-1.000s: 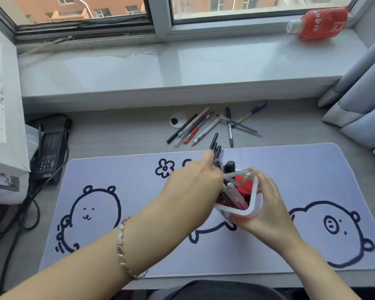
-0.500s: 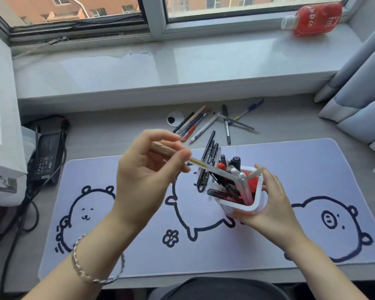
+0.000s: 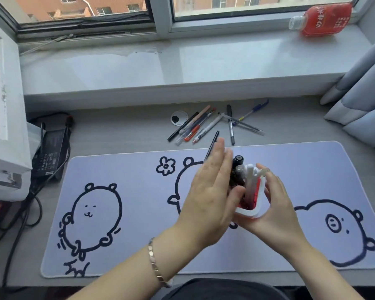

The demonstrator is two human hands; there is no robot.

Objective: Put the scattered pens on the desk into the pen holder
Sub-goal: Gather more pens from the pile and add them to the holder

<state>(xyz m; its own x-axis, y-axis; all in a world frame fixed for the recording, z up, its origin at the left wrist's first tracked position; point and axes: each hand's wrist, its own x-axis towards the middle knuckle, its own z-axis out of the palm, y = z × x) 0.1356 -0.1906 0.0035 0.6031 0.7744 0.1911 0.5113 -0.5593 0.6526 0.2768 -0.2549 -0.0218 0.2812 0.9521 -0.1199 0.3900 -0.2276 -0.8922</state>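
The holder [image 3: 252, 210] is white outside and red inside, tipped off upright with its mouth leaning toward the window. It is crammed with pens: a black marker [image 3: 238, 161] with a round cap sticks up highest, with white and clear barrels [image 3: 250, 182] just right of it. A thin black pen [image 3: 212, 145] slants up and away from the holder's left side. Beyond the holder, toward the window, the loose pens [image 3: 204, 126] lie flat on the grey surface in a fan: black, tan, red-tipped and white ones bunched at the left, a grey marker [image 3: 231, 126] and crossed clear pens in the middle, and a blue-capped pen [image 3: 254, 110] farthest right.
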